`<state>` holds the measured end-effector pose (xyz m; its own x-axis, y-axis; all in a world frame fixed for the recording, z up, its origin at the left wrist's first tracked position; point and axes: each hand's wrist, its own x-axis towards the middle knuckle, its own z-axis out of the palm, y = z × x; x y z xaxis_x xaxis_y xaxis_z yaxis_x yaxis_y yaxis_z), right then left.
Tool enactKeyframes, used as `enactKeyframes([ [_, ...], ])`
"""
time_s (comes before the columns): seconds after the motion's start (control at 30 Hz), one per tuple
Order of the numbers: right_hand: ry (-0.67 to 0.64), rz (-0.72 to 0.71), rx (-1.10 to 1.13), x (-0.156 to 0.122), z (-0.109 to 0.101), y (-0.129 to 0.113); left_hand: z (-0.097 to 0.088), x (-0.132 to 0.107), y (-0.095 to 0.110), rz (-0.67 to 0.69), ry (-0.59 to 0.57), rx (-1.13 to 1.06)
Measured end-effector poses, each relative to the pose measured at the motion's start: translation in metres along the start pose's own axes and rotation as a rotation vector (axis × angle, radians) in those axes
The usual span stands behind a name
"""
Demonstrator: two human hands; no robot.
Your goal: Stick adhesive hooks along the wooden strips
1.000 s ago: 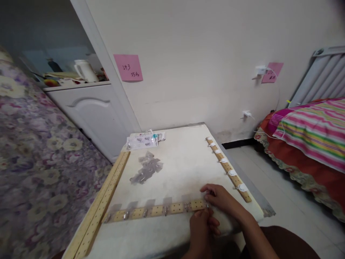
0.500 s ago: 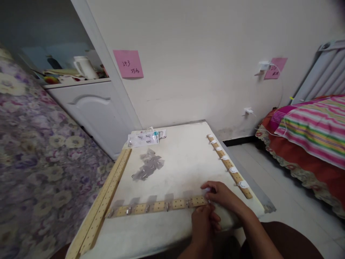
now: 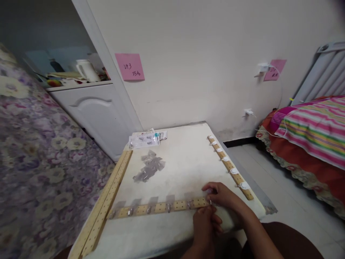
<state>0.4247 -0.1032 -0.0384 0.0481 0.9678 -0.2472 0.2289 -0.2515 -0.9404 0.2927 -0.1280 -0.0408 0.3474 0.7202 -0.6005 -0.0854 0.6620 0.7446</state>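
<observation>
A perforated wooden strip (image 3: pixel 180 205) lies across the near part of the table, with several clear adhesive hooks (image 3: pixel 169 207) spaced along it. At its right end my left hand (image 3: pixel 206 222) is closed, fingers curled at the strip's near edge. Just above it, my right hand (image 3: pixel 222 194) bends over the same end, thumb and fingers closed around a clear hook with a small metal part (image 3: pixel 210 202). The fingers partly hide this hook, so I cannot tell how firmly it sits on the strip.
Loose clear hooks (image 3: pixel 149 167) lie in a pile left of centre, below packaged hooks (image 3: pixel 145 140). Long perforated wooden strips (image 3: pixel 107 201) line the table's left edge. Another strip with white hooks (image 3: pixel 234 171) runs along the right. A wall stands behind; a bed (image 3: pixel 309 126) is at right.
The whole view has shifted slightly. Both hands stay at the strip's right end with almost the same grip; no object has visibly changed place.
</observation>
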Motion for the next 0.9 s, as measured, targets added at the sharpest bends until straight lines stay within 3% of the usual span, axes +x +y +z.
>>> enactKeyframes([
  [0.2,-0.028,0.053,0.022,0.000,0.001,0.000,0.001,-0.003,0.002,0.011,0.004,0.012],
  [0.47,-0.029,0.002,0.067,-0.011,-0.005,-0.001,-0.014,-0.011,-0.002,0.039,-0.062,0.023],
  [0.57,0.097,-0.006,0.027,-0.016,-0.013,0.000,-0.020,-0.017,-0.002,0.033,-0.087,0.010],
  [0.73,0.458,-0.169,-0.185,-0.023,-0.022,-0.001,-0.036,-0.029,-0.003,-0.025,-0.207,0.063],
  [0.8,0.520,-0.236,-0.277,-0.028,-0.013,-0.011,-0.047,-0.033,-0.005,-0.048,-0.279,0.118],
  [0.9,0.453,-0.330,-0.366,-0.035,0.021,-0.038,-0.066,-0.036,-0.007,-0.062,-0.360,0.215],
])
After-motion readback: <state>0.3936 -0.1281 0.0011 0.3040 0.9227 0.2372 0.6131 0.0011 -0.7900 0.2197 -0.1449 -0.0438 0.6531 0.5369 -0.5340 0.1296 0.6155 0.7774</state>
